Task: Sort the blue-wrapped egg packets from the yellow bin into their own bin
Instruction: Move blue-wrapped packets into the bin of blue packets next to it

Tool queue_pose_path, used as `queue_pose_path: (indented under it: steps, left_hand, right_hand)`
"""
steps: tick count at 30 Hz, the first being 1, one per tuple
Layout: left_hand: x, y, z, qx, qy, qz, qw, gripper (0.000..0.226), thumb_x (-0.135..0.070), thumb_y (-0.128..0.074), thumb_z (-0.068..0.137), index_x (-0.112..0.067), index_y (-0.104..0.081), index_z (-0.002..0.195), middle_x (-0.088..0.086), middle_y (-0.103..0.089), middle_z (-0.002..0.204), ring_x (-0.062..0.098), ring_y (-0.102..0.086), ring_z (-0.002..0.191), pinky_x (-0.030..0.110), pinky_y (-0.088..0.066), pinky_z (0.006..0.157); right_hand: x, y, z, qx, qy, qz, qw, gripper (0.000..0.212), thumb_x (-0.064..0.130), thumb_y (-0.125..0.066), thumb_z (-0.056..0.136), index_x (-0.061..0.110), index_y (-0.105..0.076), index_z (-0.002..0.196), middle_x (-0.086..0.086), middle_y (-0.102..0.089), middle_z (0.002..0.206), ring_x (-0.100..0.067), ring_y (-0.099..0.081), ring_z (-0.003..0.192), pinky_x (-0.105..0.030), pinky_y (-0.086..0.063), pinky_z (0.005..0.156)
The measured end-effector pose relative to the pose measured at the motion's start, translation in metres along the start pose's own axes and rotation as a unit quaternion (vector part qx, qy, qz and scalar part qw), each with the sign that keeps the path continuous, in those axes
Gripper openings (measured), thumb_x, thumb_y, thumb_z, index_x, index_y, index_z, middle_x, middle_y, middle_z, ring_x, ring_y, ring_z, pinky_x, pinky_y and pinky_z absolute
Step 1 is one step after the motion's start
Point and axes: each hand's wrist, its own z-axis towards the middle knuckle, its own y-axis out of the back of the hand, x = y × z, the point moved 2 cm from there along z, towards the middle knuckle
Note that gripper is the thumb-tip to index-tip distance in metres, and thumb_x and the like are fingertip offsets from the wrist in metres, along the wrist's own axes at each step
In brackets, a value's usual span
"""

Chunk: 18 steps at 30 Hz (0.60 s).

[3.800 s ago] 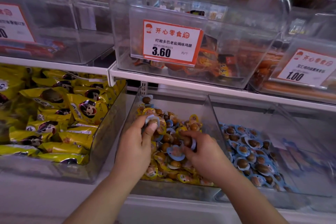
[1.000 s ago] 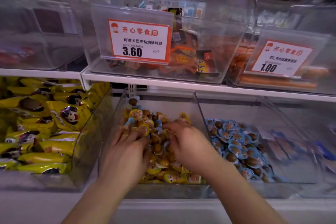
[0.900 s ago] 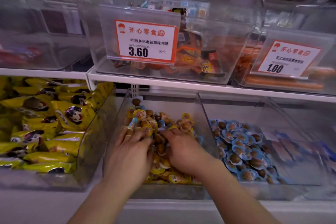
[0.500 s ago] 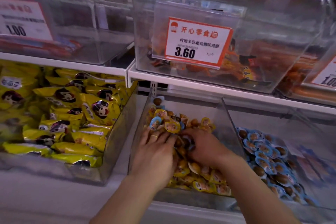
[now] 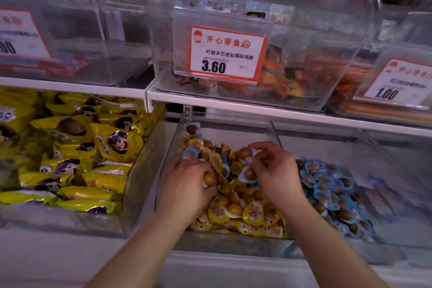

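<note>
The middle clear bin (image 5: 272,131) on the lower shelf holds mostly yellow-wrapped egg packets (image 5: 253,214), with a few blue-wrapped egg packets (image 5: 189,154) mixed in near the back. My left hand (image 5: 187,188) rests in the pile, fingers curled around an egg packet (image 5: 208,178) whose wrapper colour is hidden. My right hand (image 5: 272,172) is raised slightly over the pile and grips two egg packets; the lower one (image 5: 249,174) has a pale blue rim. The bin to the right (image 5: 364,145) holds a heap of blue-wrapped packets (image 5: 327,184).
A bin of large yellow snack bags (image 5: 77,152) stands to the left. On the shelf above sit clear bins with price tags 3.60 (image 5: 228,54) and 1.00 (image 5: 397,82). The white shelf edge (image 5: 257,109) overhangs the lower bins.
My right hand has lifted out of the pile with two egg packets pinched in its fingers. My left hand has curled around a packet. The camera view shifted a little.
</note>
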Motion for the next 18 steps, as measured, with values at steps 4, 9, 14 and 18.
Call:
queue_pose_path:
  steps: [4,9,14,18]
  left_hand:
    - [-0.003,0.011,-0.002,-0.059,0.101,-0.303,0.946,0.005,-0.031,-0.077,0.073,-0.031,-0.072,0.075,-0.013,-0.072,0.076,0.006,-0.068,0.076,0.027,-0.053,0.068]
    - [-0.013,0.020,0.001,-0.138,0.227,-0.498,0.825,0.006,-0.022,-0.081,0.075,-0.024,-0.075,0.077,-0.002,-0.076,0.081,0.012,-0.072,0.080,0.027,-0.054,0.070]
    - [-0.032,0.017,0.000,-0.136,0.231,-0.510,0.818,0.007,-0.018,-0.079,0.077,-0.022,-0.075,0.078,-0.001,-0.076,0.079,0.013,-0.072,0.078,0.029,-0.053,0.069]
    - [-0.044,0.017,0.000,-0.116,0.141,-0.431,0.884,0.016,-0.013,-0.080,0.077,-0.027,-0.073,0.075,-0.006,-0.074,0.075,0.007,-0.069,0.072,0.023,-0.054,0.066]
  right_hand:
    - [0.002,-0.001,-0.002,-0.019,-0.008,0.002,1.000,0.026,0.004,-0.070,0.089,0.028,-0.067,0.097,0.004,-0.068,0.068,-0.008,-0.068,0.057,-0.019,-0.051,0.050]
    - [0.006,-0.008,-0.006,-0.047,-0.139,0.206,0.967,0.014,0.004,-0.068,0.092,0.014,-0.069,0.102,-0.006,-0.074,0.075,-0.012,-0.070,0.059,-0.024,-0.052,0.050]
    - [0.020,-0.033,-0.020,0.037,-0.380,0.514,0.768,0.020,0.014,-0.057,0.096,-0.001,-0.070,0.099,-0.015,-0.072,0.080,-0.021,-0.066,0.060,-0.024,-0.047,0.040]
    - [0.024,-0.040,-0.024,0.152,-0.395,0.480,0.768,0.047,0.051,-0.047,0.095,0.012,-0.070,0.105,-0.008,-0.073,0.080,-0.020,-0.068,0.061,-0.024,-0.045,0.046]
